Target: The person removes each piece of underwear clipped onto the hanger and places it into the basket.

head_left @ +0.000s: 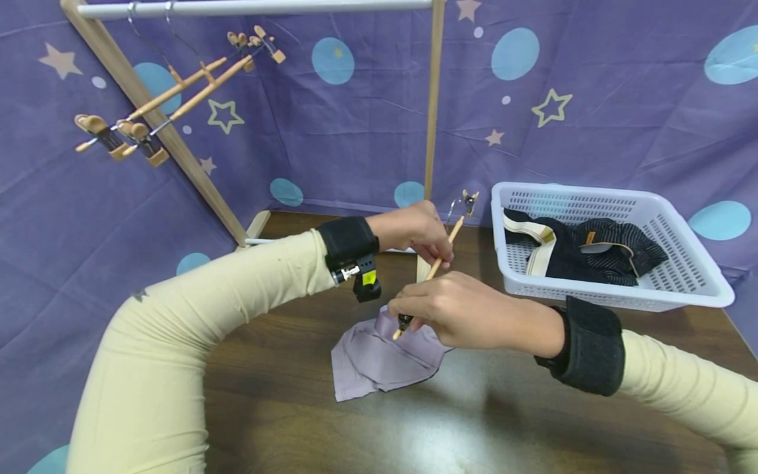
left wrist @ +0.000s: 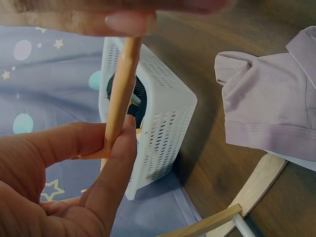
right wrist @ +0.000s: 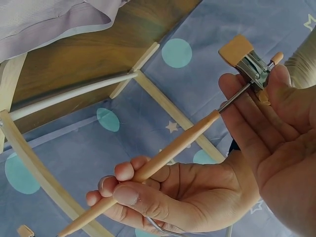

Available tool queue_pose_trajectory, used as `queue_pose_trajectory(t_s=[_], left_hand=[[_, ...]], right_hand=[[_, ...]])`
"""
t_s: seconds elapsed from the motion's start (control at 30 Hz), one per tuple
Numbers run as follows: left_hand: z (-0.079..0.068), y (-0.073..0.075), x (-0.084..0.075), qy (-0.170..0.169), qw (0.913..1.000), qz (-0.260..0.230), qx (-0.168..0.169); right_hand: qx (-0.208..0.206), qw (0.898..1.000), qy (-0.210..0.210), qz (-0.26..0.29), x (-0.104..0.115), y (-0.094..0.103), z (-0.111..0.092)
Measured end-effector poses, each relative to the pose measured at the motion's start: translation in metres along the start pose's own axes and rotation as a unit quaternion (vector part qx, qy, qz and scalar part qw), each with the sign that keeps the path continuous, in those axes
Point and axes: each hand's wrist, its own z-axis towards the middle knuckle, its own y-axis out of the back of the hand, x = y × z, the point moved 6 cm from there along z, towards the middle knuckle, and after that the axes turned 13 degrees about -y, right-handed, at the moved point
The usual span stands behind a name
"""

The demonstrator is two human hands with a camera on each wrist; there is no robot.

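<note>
A wooden clip hanger (head_left: 456,228) is held aslant above the table, between both hands. My left hand (head_left: 428,232) pinches its wooden bar (right wrist: 168,152) near the middle with thumb and fingers; the metal hook is partly hidden by that hand. My right hand (head_left: 468,309) grips the near-end clip (right wrist: 253,68), which has wooden pads and a metal body, with the thumb at its lever side. The far-end clip (head_left: 470,203) hangs free. Below the right hand, a lilac garment (head_left: 385,362) lies loosely spread on the tabletop, partly covered by the hand in the head view.
A white perforated basket (head_left: 693,276) with dark clothes (head_left: 616,247) stands at the right back. A rack with a white rail (head_left: 260,8) and wooden posts (head_left: 434,99) rises at the left back, with two clip hangers (head_left: 201,85) on it. Patterned purple cloth (head_left: 367,125) hangs behind.
</note>
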Motion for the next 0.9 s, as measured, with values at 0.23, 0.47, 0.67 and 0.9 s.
queue_pose_trajectory(t_s=[0.23,0.47,0.67,0.9], left_hand=[[-0.0023,0.0017,-0.0029,0.002,1.0000,0.005,-0.003],[-0.0026,0.0027,-0.0041,0.005,1.0000,0.005,-0.007],[-0.0041,0.0030,-0.0061,0.001,0.9999,-0.002,-0.016],[-0.0057,0.0036,-0.0038,0.004,0.9996,-0.006,-0.026]], right_hand=[[0.013,1.000,-0.005,-0.005,0.0001,0.0004,0.0018],[0.029,0.999,-0.028,0.008,-0.0020,-0.0007,0.0018],[0.025,0.999,-0.030,0.026,-0.0030,-0.0009,0.0019],[0.002,0.999,-0.033,0.021,-0.0040,0.0017,-0.0009]])
